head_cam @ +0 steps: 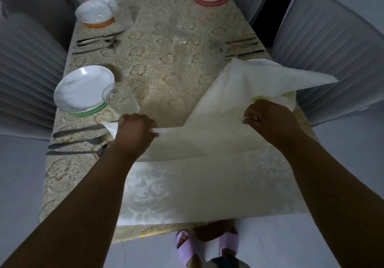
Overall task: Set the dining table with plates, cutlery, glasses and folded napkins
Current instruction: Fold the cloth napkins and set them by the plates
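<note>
plates (pixel 84 88): 4 | glasses (pixel 120 98): 3 | napkin (pixel 218 143): 1, both hands' fingers (pixel 252 118) pinching it

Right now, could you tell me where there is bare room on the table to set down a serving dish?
The middle of the table is bare, between the left cutlery and the right-hand glass. The near end is crowded: both hands hold the napkin spread there.

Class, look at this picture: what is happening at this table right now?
A person is folding a large cream napkin at the near end of the dining table. The left hand pinches one edge, and the right hand grips another and lifts a flap above the table. Three plates, two glasses and sets of cutlery are already laid out.
</note>
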`<action>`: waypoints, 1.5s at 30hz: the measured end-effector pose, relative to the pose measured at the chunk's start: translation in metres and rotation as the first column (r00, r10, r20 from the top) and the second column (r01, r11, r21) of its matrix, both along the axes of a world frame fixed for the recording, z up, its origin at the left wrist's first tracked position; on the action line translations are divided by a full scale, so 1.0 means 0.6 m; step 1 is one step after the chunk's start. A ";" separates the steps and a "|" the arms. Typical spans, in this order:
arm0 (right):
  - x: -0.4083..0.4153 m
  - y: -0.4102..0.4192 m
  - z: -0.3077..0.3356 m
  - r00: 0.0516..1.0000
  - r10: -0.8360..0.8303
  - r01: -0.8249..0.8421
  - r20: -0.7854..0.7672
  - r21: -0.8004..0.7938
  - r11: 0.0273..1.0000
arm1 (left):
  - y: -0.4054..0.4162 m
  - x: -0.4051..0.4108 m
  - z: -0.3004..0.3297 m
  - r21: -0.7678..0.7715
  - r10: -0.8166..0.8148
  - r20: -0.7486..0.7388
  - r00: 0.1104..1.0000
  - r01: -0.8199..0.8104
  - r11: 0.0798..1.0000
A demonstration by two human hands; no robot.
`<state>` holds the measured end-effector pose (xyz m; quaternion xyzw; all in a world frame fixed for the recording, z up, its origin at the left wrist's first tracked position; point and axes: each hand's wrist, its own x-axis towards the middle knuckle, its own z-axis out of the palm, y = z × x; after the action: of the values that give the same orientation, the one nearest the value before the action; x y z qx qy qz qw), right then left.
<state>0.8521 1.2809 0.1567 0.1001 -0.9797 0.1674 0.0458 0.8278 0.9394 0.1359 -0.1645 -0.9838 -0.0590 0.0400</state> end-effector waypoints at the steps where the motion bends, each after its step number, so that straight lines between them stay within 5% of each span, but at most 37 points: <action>1: 0.007 0.003 -0.001 1.000 -0.002 0.002 0.004 -0.007 1.000 | -0.007 0.016 0.002 0.009 0.008 -0.008 1.000 -0.008 1.000; 17: 0.248 -0.006 -0.062 0.970 -0.068 0.062 -0.235 -0.034 0.997 | -0.075 0.236 -0.027 0.184 -0.057 -0.023 0.998 0.060 0.981; 37: 0.364 -0.053 -0.129 0.965 -0.258 0.253 0.051 0.079 0.964 | -0.108 0.333 -0.087 0.063 -0.139 0.125 0.982 0.132 0.989; 41: 0.329 -0.052 -0.124 0.899 -0.433 0.426 0.064 0.105 0.899 | -0.098 0.307 -0.091 0.092 0.168 0.227 0.959 -0.192 0.977; 45: 0.284 -0.042 -0.103 0.685 -0.724 0.709 0.084 0.150 0.689 | -0.084 0.282 -0.084 0.019 0.516 0.236 0.824 -0.534 0.845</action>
<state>1.0227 1.2556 0.0949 -0.3002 -0.9489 0.0906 0.0354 0.9972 0.8892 0.0854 0.1221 -0.9857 -0.1052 -0.0483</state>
